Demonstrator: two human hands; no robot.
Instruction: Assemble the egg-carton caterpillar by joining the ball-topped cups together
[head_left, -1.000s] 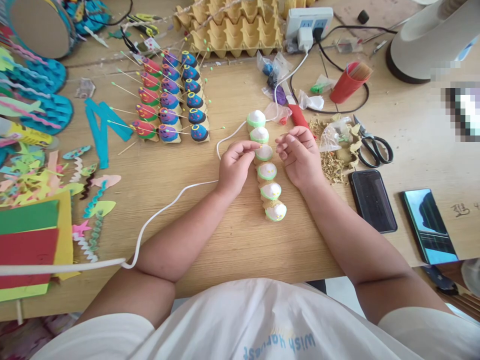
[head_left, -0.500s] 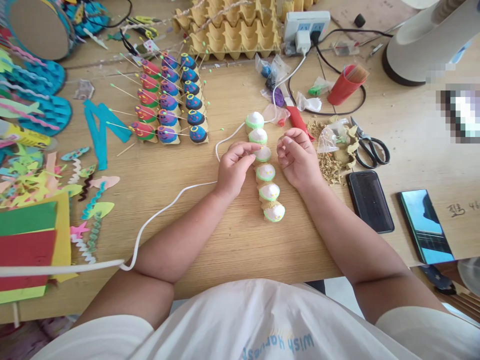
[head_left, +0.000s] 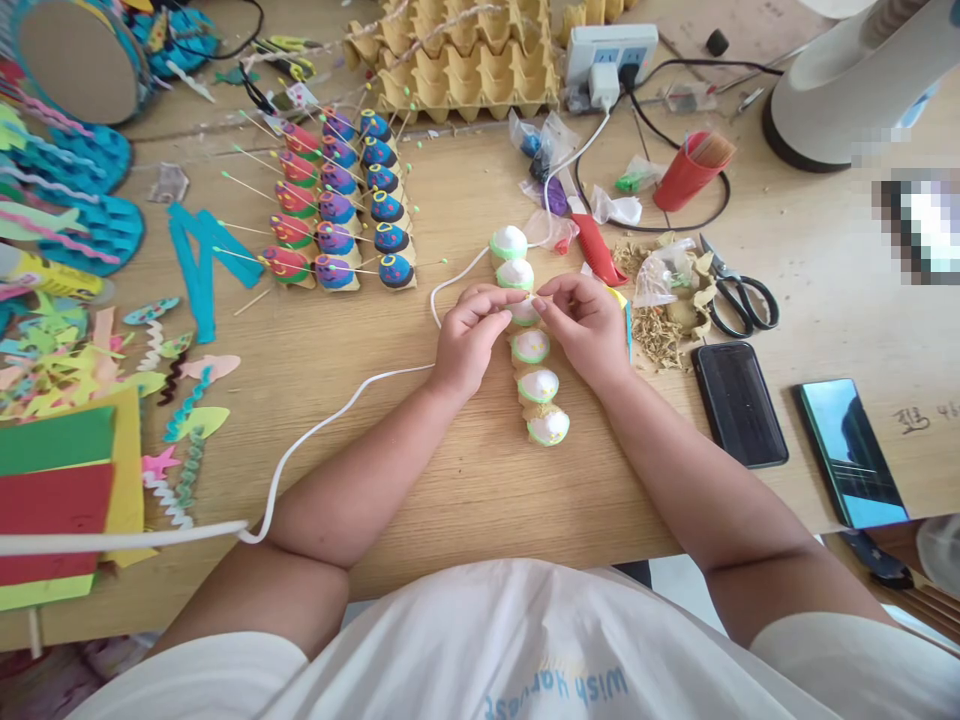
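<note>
A column of white domes with green rims [head_left: 538, 385] stands on the wooden table, several in a row, with small yellow bits on the lower ones. Over the third dome from the top, the fingertips of both hands meet. My left hand [head_left: 472, 335] comes from the left, thumb and forefinger pinched on something too small to make out. From the right, my right hand [head_left: 589, 325] is closed in a pinch as well; what it holds, if anything, is hidden. A yellow and blue item [head_left: 624, 310] shows partly behind my right hand.
Painted cones with pins [head_left: 334, 205] stand at the upper left. A white cable [head_left: 322, 425] crosses the table. Scissors [head_left: 739, 295], a red cup [head_left: 691, 172] and two phones [head_left: 741, 400] lie or stand at the right. Coloured paper [head_left: 56, 500] is at the left edge.
My right hand has moved left to the third dome, and its fingertips now meet those of my left hand. The yellow and blue item has come into view.
</note>
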